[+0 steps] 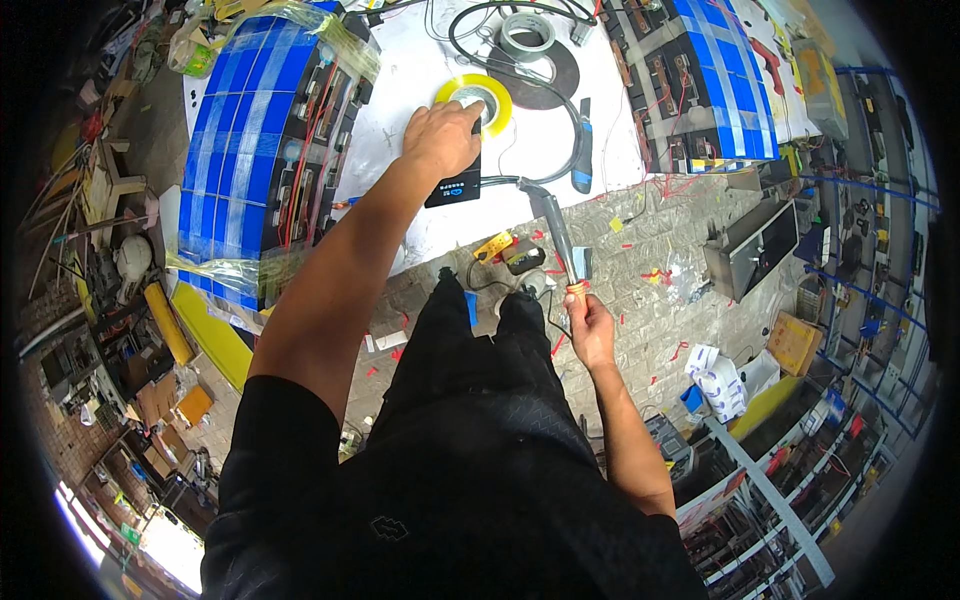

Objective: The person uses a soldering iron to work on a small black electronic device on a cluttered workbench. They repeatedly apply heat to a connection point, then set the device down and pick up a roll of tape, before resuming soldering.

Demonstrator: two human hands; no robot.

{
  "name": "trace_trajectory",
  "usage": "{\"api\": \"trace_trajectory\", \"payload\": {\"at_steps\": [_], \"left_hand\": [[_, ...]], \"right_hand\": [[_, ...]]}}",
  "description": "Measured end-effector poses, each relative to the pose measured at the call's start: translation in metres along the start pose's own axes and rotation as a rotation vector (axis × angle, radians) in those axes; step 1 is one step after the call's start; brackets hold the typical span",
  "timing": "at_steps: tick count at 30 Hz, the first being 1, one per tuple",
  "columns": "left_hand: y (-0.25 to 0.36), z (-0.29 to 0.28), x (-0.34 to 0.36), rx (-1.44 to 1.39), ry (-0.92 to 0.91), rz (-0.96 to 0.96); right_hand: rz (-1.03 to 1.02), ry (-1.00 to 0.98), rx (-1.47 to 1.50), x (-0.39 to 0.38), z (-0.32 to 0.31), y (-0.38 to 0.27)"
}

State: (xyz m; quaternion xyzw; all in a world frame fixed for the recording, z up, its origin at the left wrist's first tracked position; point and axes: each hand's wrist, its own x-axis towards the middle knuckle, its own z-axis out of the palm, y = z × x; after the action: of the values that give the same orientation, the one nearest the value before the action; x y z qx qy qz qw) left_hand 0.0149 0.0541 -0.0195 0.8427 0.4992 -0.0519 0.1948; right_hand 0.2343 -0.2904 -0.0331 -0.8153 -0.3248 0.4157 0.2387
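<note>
On the white tabletop, my left hand (pixel 440 138) is closed at the near edge of a roll of yellow tape (pixel 502 118), its thumb reaching to the core. Some of its fingertips are hidden. Below that hand lies a flat black box (pixel 456 190) with small blue and white print, partly covered by the wrist. My right hand (pixel 590 328), off the near side of the table, grips the orange-red end of a long grey rod-shaped tool (pixel 556 228). The tool slants up toward the table edge, where a thick black cable meets its far end; its exact kind is unclear.
Blue battery packs with wired black sides stand at the left (pixel 235 150) and right (pixel 725 85). A grey tape roll (pixel 527 38), a dark disc (pixel 545 80) and a blue-black knife-like tool (pixel 583 150) lie on the table (pixel 385 170). Red scraps litter the floor; a dark screen (pixel 765 245) stands right.
</note>
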Motion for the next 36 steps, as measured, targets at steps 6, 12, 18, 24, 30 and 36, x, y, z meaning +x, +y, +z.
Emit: {"api": "trace_trajectory", "payload": {"at_steps": [6,12,18,24,30,36], "left_hand": [[0.000,0.002,0.000,0.009,0.038,-0.003],[0.000,0.004,0.002,0.013,0.043,-0.003],[-0.001,0.005,0.001,-0.002,0.065,0.000],[0.000,0.003,0.000,0.000,0.037,-0.016],[0.001,0.002,0.000,0.010,0.029,-0.018],[0.001,0.003,0.001,0.027,0.024,-0.015]], "right_hand": [[-0.009,-0.006,-0.009,-0.001,-0.002,-0.003],[-0.026,0.012,0.006,0.000,0.002,0.006],[-0.012,0.021,-0.033,0.000,0.003,0.007],[-0.006,0.028,-0.068,-0.002,0.002,-0.002],[-0.024,0.035,-0.040,-0.002,0.001,0.001],[-0.033,0.025,0.012,-0.001,0.000,0.005]]}}
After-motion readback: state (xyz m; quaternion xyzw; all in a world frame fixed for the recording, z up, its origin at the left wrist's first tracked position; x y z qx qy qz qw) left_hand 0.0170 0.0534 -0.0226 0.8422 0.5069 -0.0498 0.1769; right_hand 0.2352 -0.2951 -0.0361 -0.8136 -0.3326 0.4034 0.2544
